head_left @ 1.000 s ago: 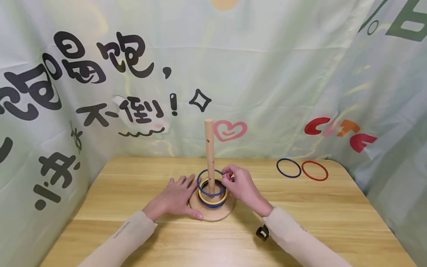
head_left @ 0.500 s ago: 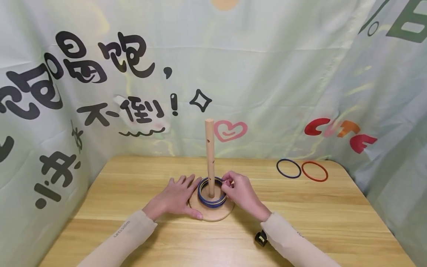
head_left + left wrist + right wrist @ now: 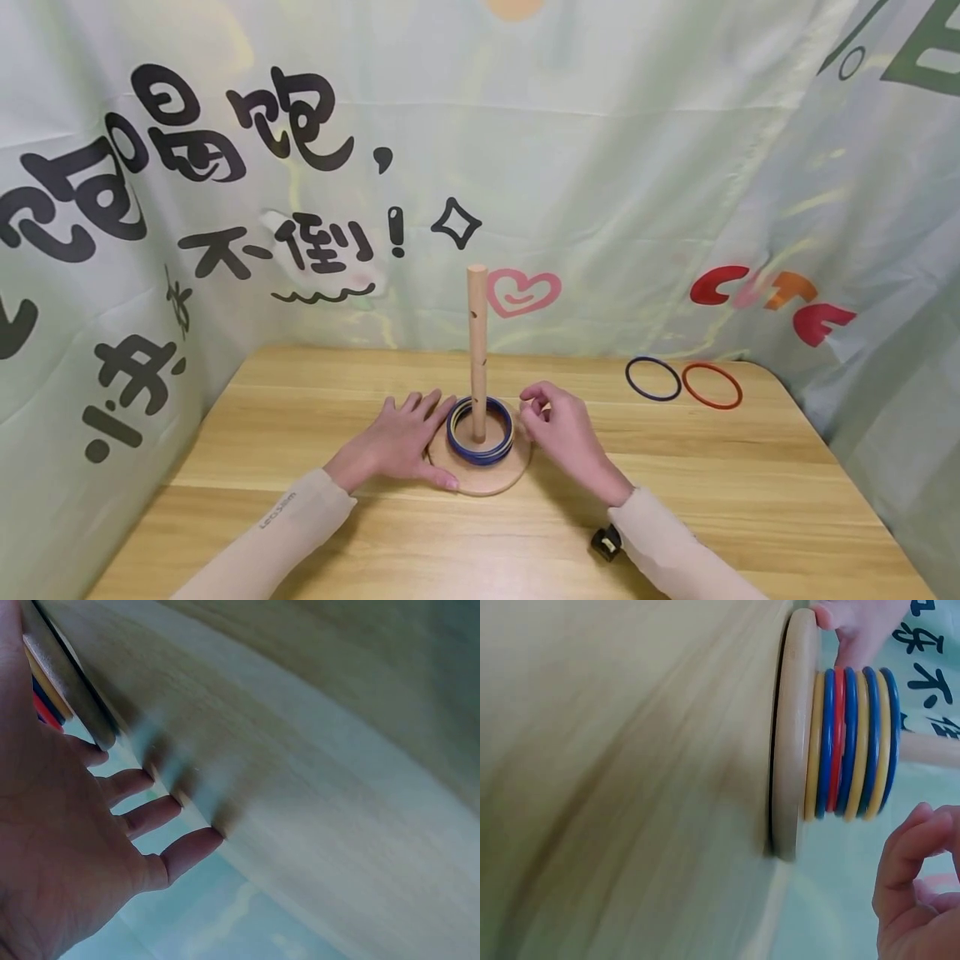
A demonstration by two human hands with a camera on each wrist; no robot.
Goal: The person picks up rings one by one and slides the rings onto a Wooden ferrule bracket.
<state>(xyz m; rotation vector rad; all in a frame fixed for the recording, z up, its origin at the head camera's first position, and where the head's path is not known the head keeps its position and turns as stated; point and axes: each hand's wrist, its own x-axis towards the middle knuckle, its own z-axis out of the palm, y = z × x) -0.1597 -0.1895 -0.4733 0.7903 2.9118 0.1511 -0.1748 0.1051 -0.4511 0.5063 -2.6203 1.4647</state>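
A round wooden base [image 3: 480, 482] with an upright wooden peg [image 3: 477, 333] stands on the table. Around the peg lies a stack of rings [image 3: 481, 457]; the right wrist view shows yellow, blue and red ones, with a blue ring [image 3: 893, 742] outermost. My left hand [image 3: 397, 442] lies spread at the left side of the base, thumb at its front edge. Its fingers [image 3: 191, 851] are also visible in the left wrist view. To the right of the stack, my right hand [image 3: 566, 429] is apart from the rings, fingers loosely bent and holding nothing.
A blue ring [image 3: 641, 359] and an orange-red ring [image 3: 701, 364] lie side by side at the back right of the wooden table [image 3: 300, 533]. Printed cloth [image 3: 600, 167] hangs behind and at both sides. A small black device [image 3: 607, 542] sits at the right sleeve.
The right hand has lowered a blue ring down the peg onto the stack, let go of it and moved slightly right. The left hand has stayed on the base.
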